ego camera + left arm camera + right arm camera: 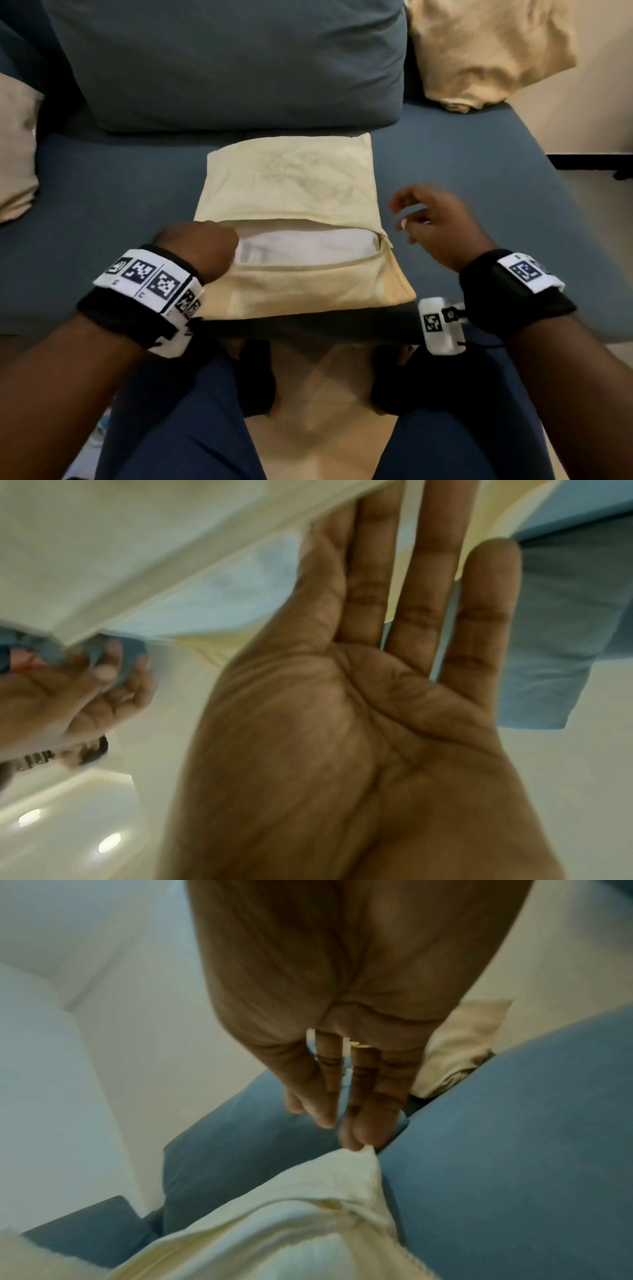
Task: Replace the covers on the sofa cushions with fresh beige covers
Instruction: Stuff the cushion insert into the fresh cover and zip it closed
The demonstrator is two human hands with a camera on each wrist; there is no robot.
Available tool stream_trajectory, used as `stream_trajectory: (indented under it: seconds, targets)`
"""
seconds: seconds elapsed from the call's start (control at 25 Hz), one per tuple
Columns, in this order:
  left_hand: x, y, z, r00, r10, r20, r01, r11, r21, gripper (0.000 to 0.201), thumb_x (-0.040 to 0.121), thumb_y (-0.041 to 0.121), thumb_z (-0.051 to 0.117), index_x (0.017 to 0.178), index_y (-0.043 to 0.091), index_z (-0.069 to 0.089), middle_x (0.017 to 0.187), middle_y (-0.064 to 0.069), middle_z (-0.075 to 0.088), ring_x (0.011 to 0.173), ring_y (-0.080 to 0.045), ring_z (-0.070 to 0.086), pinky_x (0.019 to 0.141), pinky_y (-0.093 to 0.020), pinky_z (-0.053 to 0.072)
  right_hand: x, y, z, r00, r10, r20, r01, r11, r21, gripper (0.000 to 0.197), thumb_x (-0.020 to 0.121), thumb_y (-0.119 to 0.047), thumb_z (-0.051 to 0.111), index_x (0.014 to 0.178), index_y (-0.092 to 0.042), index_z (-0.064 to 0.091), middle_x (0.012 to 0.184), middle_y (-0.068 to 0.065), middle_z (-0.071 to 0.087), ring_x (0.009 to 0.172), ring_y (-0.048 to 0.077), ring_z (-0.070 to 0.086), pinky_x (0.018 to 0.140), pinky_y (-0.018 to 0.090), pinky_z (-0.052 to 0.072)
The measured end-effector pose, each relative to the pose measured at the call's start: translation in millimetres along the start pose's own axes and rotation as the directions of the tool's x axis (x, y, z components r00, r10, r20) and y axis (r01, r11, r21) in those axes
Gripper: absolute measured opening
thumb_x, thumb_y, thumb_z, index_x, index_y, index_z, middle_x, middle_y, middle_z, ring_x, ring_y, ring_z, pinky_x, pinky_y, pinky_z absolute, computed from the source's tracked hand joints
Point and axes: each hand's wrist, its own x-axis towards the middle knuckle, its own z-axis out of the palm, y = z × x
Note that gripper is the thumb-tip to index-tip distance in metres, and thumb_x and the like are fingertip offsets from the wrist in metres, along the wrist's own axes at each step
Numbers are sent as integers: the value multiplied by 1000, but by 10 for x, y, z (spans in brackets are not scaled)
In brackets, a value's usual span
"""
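From the head view, the square beige fabric cushion cover (291, 219) lies flat on the blue sofa seat (479, 192), its unzipped opening running left-to-right, white pad showing. The left hand (197, 248) reaches inside — nearer. Its wrist view shows straight fingers (424, 588). The right hand (339, 1104) hangs relaxed, holding nothing, beside the cover's corner.

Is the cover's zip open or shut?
Open. The beige cover gapes along its near edge, the white insert shows through, and the left hand reaches flat into the gap.
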Motion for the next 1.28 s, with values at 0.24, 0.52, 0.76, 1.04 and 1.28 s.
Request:
stream_trajectory:
  seconds: [0.24, 0.52, 0.76, 1.04, 1.28]
  targets:
    - [-46, 1046, -312, 874, 115, -473, -332, 852, -405, 28, 95, 47, 55, 107, 25, 67, 106, 2, 63, 96, -22, 60, 80, -39, 51, 97, 144, 272, 964, 261, 55, -254, 961, -114, 5, 84, -20, 72, 81, -21, 69, 77, 2, 73, 78, 25, 71, 78, 45, 59]
    - [252, 1670, 22, 817, 148, -558, -393, 850, -350, 31, 90, 40, 61, 114, 22, 66, 109, -2, 58, 101, -25, 56, 78, -40, 51, -10, 260, 570, 948, 312, -53, -316, 924, -214, 17, 86, -25, 63, 76, -13, 69, 84, 11, 71, 83, 33, 64, 67, 28, 42]
    - [249, 1735, 73, 791, 159, -591, -403, 862, -308, 38, 90, 38, 58, 127, 29, 56, 114, 0, 55, 101, -23, 55, 73, -40, 51, -36, 269, 524, 960, 269, -73, -278, 925, -258, 24, 90, -35, 56, 73, -19, 56, 83, 6, 63, 79, 33, 61, 70, 35, 51]
    - [318, 1867, 35, 781, 116, -613, -335, 907, -255, 24, 91, 30, 53, 111, 20, 60, 104, -3, 59, 91, -26, 58, 66, -39, 49, 14, 229, 520, 970, 232, -74, -241, 961, -138, 42, 94, -27, 49, 57, -12, 38, 58, 4, 44, 62, 31, 47, 54, 33, 29]
    - [375, 1957, -65, 792, 112, -600, -293, 932, -213, 19, 70, 10, 73, 80, 16, 58, 73, -4, 60, 61, -27, 60, 44, -29, 32, -50, 144, 519, 984, 133, -121, -156, 967, -200, 41, 97, -28, 47, 61, -14, 35, 60, -1, 40, 60, 28, 41, 53, 34, 25]
